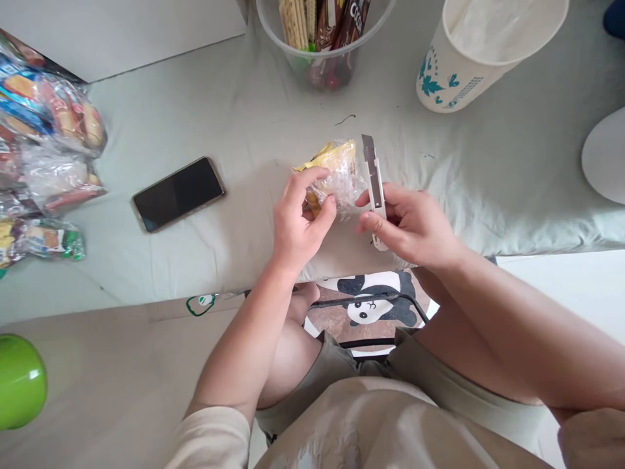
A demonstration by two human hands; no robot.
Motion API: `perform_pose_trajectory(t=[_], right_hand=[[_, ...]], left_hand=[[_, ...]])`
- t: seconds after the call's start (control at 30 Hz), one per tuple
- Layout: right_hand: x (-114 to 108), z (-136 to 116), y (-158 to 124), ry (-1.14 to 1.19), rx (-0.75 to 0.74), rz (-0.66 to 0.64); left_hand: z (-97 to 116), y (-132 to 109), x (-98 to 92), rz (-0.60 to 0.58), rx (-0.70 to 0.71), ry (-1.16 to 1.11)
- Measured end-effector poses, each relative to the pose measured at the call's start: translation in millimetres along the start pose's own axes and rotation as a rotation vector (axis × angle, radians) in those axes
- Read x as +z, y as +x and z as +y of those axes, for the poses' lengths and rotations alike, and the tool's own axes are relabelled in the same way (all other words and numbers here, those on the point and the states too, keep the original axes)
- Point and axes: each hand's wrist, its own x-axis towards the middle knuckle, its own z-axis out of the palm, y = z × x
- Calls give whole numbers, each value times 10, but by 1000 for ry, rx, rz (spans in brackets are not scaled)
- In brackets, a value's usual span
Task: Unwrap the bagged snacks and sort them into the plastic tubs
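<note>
My left hand (305,212) is closed on a crinkled clear plastic packet (336,163) with yellow parts, close to the front of the cloth-covered table. What the packet contains is not clear. Between the thumb and fingers of my right hand (410,221) is a white utility knife (375,195). Its grey blade is out and points away from me, just right of the packet. A gap shows between blade and packet.
A black phone (178,194) lies left of my hands, with several wrapped snacks (53,143) beyond it. Behind stand a clear tub (325,62) of snack bars and a paper cup (463,78) with plastic inside. A white round object (608,156) is at right.
</note>
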Motion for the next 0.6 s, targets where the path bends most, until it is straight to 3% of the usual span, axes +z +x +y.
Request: perform_pose_trajectory(t=[0.3,0.6], right_hand=[[66,-4,-13,55,37,34],[128,-77,-25,72,151,-100]], left_hand=[[-18,-19,48,1,-34,-33],[-79,3,62,36,-79,-123]])
